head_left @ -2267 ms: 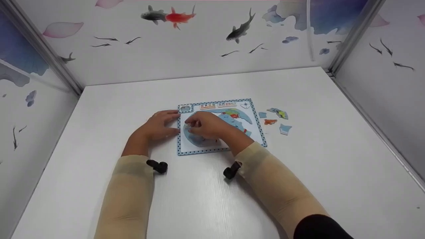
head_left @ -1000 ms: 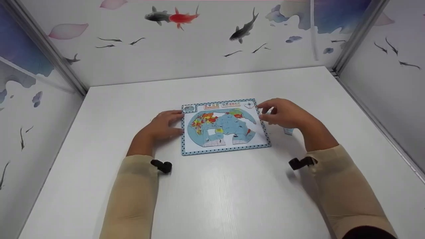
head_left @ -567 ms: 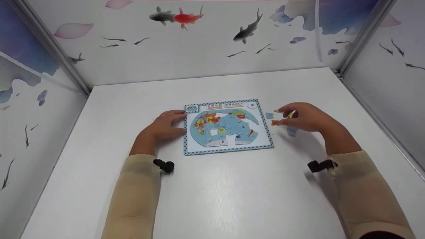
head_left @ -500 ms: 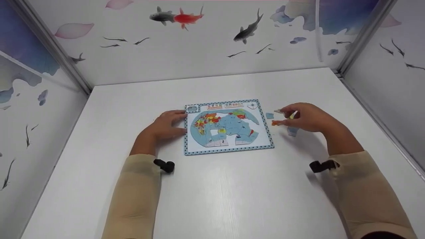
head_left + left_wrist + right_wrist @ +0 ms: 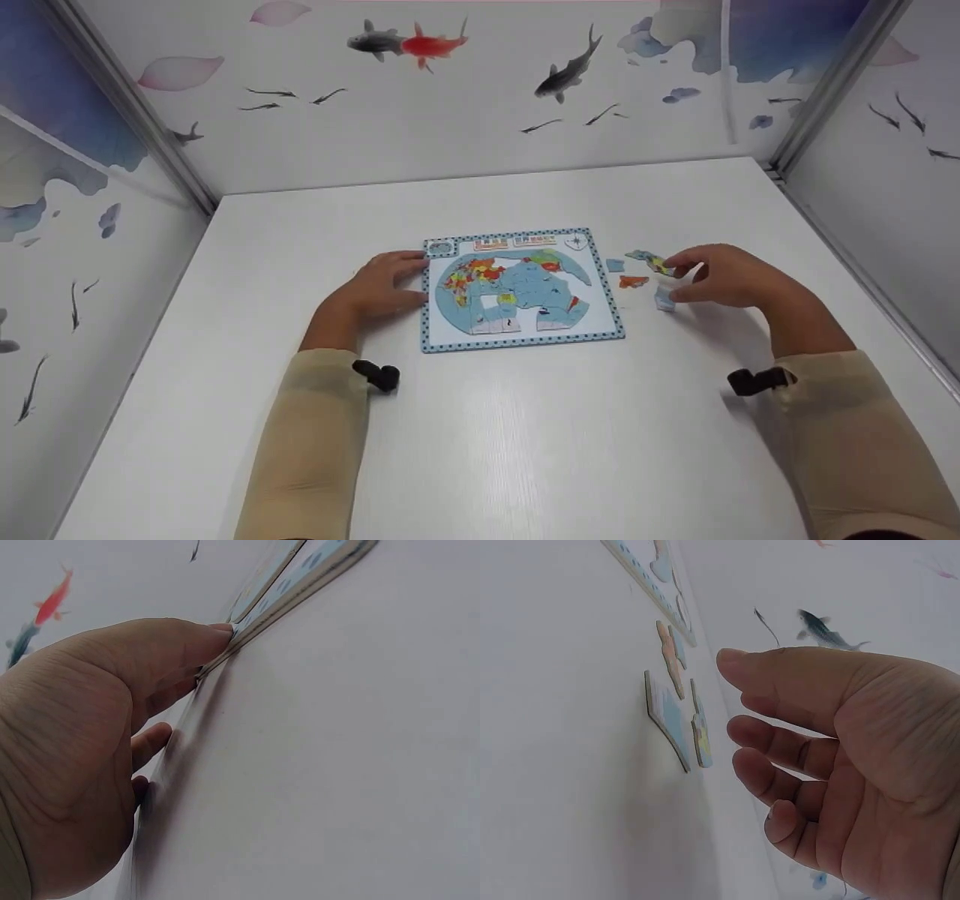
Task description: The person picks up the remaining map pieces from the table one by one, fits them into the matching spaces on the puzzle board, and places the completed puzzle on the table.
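A puzzle board is laid flat on the white table, framed by a blue dotted border, with a world map partly filled in. White gaps can be seen in the map: one along the top, one over at the right, and a couple lower down. Text labels and a compass rose are printed along the top.

The board's left edge is touched by the left hand, thumb and fingers spread well apart and nothing clamped between them. The thumb tip is set against the rim (that bit is shown best from the left wrist). Whether every other fingertip is in contact can't be told, since they're partly hidden.

The right hand is held over the loose pieces to the right of the board. Its fingers are loosely bent, thumb apart from the fingertips, and nothing is gripped. Four pieces are scattered there: a small blue piece nearest the board, an orange piece just below it, a long multicoloured piece by the fingertips, and a pale blue piece near the thumb.

Both arms are covered by beige sleeves, with a black clip-like device worn at each wrist. The back wall is decorated with fish and petals.
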### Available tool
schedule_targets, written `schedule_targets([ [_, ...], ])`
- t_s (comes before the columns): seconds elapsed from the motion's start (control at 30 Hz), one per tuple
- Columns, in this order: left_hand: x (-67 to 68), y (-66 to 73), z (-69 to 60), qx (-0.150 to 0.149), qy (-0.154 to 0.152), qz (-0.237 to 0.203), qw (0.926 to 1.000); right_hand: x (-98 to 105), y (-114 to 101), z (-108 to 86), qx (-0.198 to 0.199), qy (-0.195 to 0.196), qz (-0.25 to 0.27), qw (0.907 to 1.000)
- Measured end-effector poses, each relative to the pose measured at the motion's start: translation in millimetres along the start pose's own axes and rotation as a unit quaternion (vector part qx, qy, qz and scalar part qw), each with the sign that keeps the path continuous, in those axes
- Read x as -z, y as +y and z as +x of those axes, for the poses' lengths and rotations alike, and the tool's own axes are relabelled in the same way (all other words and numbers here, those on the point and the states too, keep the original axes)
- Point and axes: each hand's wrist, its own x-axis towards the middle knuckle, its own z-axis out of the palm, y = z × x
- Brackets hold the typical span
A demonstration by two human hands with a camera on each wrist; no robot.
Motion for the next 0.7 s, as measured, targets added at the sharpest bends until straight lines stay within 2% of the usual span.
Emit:
schedule_targets([
  [0.7,0.9,0.7,-1.8,0.012,-0.006,-0.014,0.9998,-20.2,12.2,11.8,-0.009,-0.011,-0.011,0.9998],
])
